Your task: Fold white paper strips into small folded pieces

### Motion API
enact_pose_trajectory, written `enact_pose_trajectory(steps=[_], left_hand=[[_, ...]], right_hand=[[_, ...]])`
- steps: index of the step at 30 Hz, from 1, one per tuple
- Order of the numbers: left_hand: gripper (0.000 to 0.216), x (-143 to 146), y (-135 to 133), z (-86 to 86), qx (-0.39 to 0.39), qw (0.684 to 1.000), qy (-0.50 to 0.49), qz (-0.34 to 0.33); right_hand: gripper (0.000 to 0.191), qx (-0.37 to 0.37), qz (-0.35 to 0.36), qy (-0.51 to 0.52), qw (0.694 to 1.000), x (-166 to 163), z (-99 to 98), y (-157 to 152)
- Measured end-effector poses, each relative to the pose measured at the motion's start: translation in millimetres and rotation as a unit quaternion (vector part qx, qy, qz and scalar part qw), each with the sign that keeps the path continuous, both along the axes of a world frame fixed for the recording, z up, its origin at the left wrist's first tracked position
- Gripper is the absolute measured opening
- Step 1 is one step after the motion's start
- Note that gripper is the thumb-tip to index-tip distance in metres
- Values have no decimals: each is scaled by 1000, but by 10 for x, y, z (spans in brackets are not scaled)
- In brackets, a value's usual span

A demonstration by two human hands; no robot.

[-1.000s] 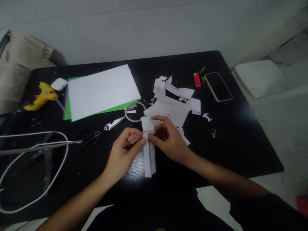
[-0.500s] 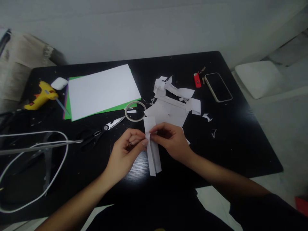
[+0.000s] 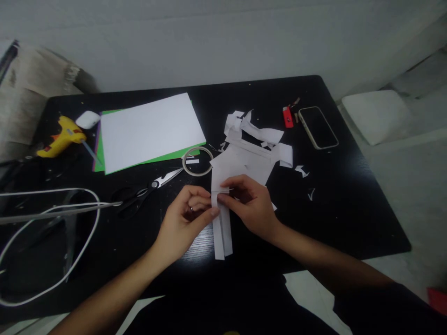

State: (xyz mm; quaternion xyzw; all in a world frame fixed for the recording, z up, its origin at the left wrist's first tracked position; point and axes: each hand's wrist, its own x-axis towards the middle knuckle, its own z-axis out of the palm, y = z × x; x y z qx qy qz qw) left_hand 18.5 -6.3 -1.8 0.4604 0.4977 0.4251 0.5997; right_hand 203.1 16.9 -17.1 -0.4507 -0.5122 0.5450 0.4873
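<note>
Head view — two hands point(image 3: 186, 217) point(image 3: 252, 204) holding one folded paper point(image 3: 218, 228)

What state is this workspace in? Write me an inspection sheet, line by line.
Surface: black table, small specks scattered on it.
Work in hand: folded white paper, pinched near its upper part.
Clutter: paper scraps, red lighter, phone; leftward, stacked sheets, yellow glue gun, scissors, pale ring.
Grips: left grip and right grip both pinch the folded white paper.
Cables: white cable looped at left.
Surroundings: grey wall behind.
</note>
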Motion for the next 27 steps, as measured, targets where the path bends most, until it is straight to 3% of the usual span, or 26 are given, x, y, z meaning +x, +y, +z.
enact_pose_trajectory(steps=[5,8,16,20,27], left_hand=[[25,2,0,-6,-6,1000,-9,-5],[27,-2,4,2,-3,1000,-8,-4],[26,3,8,-4,22,998,54,23],[15,-46,-3,-19,77,984,158,18],[12,-103,9,-10,249,917,313,-16]], right_hand=[[48,-10,6,35,999,-11,-6,-13],[53,-4,-1,3,1000,-6,-6,-24],[12,19,25,-50,998,-3,29,-31],[10,-3,35,-37,999,-10,26,-31],[15,1,30,-52,998,-15,-18,-47]])
